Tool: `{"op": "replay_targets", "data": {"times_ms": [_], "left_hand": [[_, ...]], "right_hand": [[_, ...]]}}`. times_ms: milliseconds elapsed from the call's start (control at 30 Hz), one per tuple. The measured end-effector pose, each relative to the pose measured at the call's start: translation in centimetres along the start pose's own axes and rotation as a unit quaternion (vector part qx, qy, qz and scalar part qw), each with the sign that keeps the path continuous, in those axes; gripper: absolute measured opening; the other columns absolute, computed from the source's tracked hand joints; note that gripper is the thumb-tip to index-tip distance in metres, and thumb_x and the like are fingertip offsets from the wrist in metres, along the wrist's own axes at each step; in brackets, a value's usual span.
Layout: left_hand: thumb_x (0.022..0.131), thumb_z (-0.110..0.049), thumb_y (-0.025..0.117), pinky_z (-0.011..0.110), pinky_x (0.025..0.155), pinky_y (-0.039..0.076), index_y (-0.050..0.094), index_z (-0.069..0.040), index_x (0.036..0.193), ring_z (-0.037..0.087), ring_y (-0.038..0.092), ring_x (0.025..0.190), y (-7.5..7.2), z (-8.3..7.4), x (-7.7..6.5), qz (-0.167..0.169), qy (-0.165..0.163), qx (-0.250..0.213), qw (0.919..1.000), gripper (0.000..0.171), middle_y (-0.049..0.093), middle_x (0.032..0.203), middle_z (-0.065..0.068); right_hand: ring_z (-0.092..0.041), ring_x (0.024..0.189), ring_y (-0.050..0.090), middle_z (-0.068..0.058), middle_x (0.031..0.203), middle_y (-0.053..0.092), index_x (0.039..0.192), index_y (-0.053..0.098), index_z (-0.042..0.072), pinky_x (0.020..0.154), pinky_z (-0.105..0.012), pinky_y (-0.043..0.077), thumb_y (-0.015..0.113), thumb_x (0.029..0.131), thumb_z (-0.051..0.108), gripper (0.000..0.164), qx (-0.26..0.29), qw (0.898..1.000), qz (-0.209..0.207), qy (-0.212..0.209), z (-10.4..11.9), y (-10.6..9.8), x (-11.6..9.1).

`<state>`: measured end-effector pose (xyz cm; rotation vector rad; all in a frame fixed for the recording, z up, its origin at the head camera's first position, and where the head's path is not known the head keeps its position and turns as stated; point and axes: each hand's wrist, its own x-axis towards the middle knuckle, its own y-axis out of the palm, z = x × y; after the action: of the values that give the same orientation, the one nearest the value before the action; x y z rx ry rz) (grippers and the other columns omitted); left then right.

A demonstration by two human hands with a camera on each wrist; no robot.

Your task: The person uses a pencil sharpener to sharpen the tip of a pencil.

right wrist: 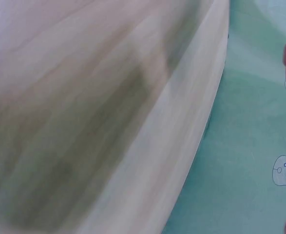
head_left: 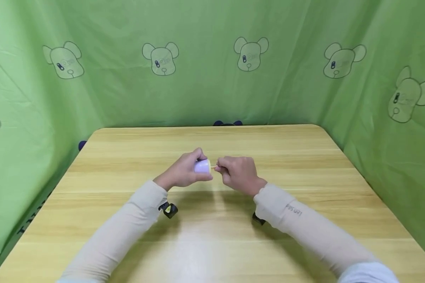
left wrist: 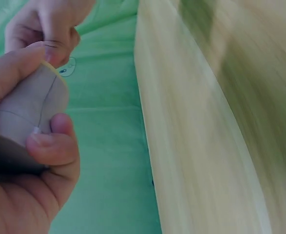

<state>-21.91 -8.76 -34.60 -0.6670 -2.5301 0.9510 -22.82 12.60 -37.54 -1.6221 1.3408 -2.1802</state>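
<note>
Nearest, from the lower corners of the head view, the left sleeve (head_left: 124, 224) and right sleeve (head_left: 304, 228) slant inward, and shadows below suggest both hands are raised off the table (head_left: 294, 157), so a slip would probably drop whatever they carry. Mid-frame, a pale purple cup-shaped piece (head_left: 202, 166) with a yellow rim lies on its side, rim toward the right; a thin stick (head_left: 213, 166) spans the narrow gap from that rim. A hard sideways pull could bend or snap the stick, and a sudden release could jerk the hands apart; too tight a squeeze might dent the piece if its wall is soft. The left hand (head_left: 184, 169), just left of centre, is partly closed, its digits gripping the piece from opposite sides. The right hand (head_left: 239, 173), right of centre, has its fingers folded in, pinching the stick's end; how the stick meets the rim inside cannot be told. Beyond, across the top, hangs a green curtain (head_left: 212, 94) printed with bear heads.
</note>
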Motion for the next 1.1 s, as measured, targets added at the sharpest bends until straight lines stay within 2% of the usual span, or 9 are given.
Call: {"op": "replay_targets", "data": {"times_ms": [100, 200, 333, 400, 467, 633, 700, 867, 1100], "left_hand": [[0.08, -0.022, 0.081, 0.029, 0.063, 0.05, 0.048, -0.007, 0.101, 0.021, 0.056, 0.079, 0.1, 0.2, -0.1, -0.007, 0.032, 0.057, 0.9978, 0.042, 0.059, 0.096, 0.008], [0.08, -0.02, 0.081, 0.03, 0.065, 0.05, 0.048, -0.006, 0.102, 0.022, 0.056, 0.081, 0.4, 0.3, -0.3, -0.017, 0.067, 0.105, 0.992, 0.042, 0.058, 0.097, 0.008], [0.08, -0.019, 0.081, 0.03, 0.068, 0.051, 0.049, -0.004, 0.106, 0.023, 0.057, 0.085, 0.8, 0.5, -0.5, -0.006, 0.089, 0.133, 0.9871, 0.044, 0.059, 0.101, 0.01], [0.08, -0.019, 0.081, 0.028, 0.069, 0.052, 0.049, -0.004, 0.107, 0.023, 0.058, 0.086, 0.7, 0.6, -0.6, 0.007, 0.084, 0.128, 0.9882, 0.045, 0.059, 0.103, 0.01], [0.08, -0.02, 0.081, 0.028, 0.069, 0.052, 0.05, -0.004, 0.107, 0.022, 0.057, 0.086, 0.5, 0.6, -0.6, 0.014, 0.07, 0.114, 0.9909, 0.045, 0.06, 0.103, 0.01], [0.079, -0.02, 0.082, 0.031, 0.068, 0.052, 0.051, -0.005, 0.104, 0.024, 0.058, 0.085, -0.6, 0.2, -0.2, 0.004, 0.023, 0.062, 0.9978, 0.043, 0.062, 0.108, 0.013], [0.079, -0.02, 0.082, 0.032, 0.068, 0.052, 0.051, -0.005, 0.103, 0.024, 0.058, 0.085, -1.0, 0.1, 0.0, 0.005, 0.007, 0.035, 0.9993, 0.043, 0.062, 0.111, 0.014], [0.078, -0.022, 0.082, 0.031, 0.061, 0.052, 0.051, -0.007, 0.104, 0.023, 0.059, 0.079, -1.4, -0.3, 0.3, 0.018, -0.028, -0.033, 0.9989, 0.044, 0.062, 0.104, 0.013], [0.081, -0.019, 0.078, 0.025, 0.043, 0.039, 0.05, -0.006, 0.103, 0.019, 0.051, 0.058, -2.2, -1.3, 0.3, 0.042, -0.078, -0.141, 0.986, 0.038, 0.058, 0.087, 0.013]], "right_hand": [[-0.003, 0.043, 0.029, 0.008, 0.051, 0.039, 0.064, 0.048, 0.016, 0.039, -0.022, 0.02, 0.066, 0.092, 0.017, 0.033, 0.052, 0.992, 0.085, 0.072, 0.3, -0.7, 0.6], [-0.007, 0.046, 0.034, 0.007, 0.054, 0.04, 0.065, 0.046, 0.016, 0.042, -0.023, 0.024, 0.065, 0.093, 0.013, 0.033, 0.134, 0.96, 0.185, 0.161, 0.3, -1.4, 1.4], [-0.011, 0.051, 0.033, 0.002, 0.058, 0.04, 0.064, 0.043, 0.012, 0.048, -0.024, 0.027, 0.059, 0.095, 0.009, 0.035, 0.283, 0.859, 0.302, 0.302, 0.1, -2.1, 2.5], [-0.012, 0.052, 0.032, 0.0, 0.059, 0.039, 0.064, 0.043, 0.01, 0.05, -0.025, 0.028, 0.058, 0.096, 0.008, 0.035, 0.311, 0.827, 0.327, 0.336, 0.1, -2.3, 2.8], [-0.012, 0.053, 0.034, 0.0, 0.06, 0.043, 0.066, 0.048, 0.01, 0.05, -0.026, 0.031, 0.059, 0.096, 0.011, 0.032, 0.294, 0.84, 0.322, 0.324, 0.2, -2.3, 2.8], [-0.014, 0.062, 0.053, -0.002, 0.074, 0.061, 0.083, 0.065, 0.008, 0.056, -0.029, 0.046, 0.069, 0.091, 0.016, 0.012, 0.151, 0.964, 0.149, 0.162, 0.8, -1.5, 1.3], [-0.017, 0.067, 0.059, -0.004, 0.079, 0.064, 0.087, 0.067, 0.007, 0.059, -0.031, 0.047, 0.074, 0.087, 0.015, 0.011, 0.075, 0.992, 0.054, 0.083, 0.8, -0.9, 0.5], [-0.026, 0.07, 0.059, -0.007, 0.081, 0.067, 0.087, 0.069, 0.006, 0.066, -0.041, 0.04, 0.071, 0.089, 0.015, 0.009, -0.065, 0.99, -0.124, -0.013, 0.4, 0.7, -0.7], [-0.026, 0.066, 0.057, -0.008, 0.079, 0.068, 0.087, 0.069, 0.004, 0.065, -0.04, 0.04, 0.067, 0.093, 0.02, 0.017, -0.087, 0.968, -0.234, -0.039, 0.0, 2.2, -0.8]]}}
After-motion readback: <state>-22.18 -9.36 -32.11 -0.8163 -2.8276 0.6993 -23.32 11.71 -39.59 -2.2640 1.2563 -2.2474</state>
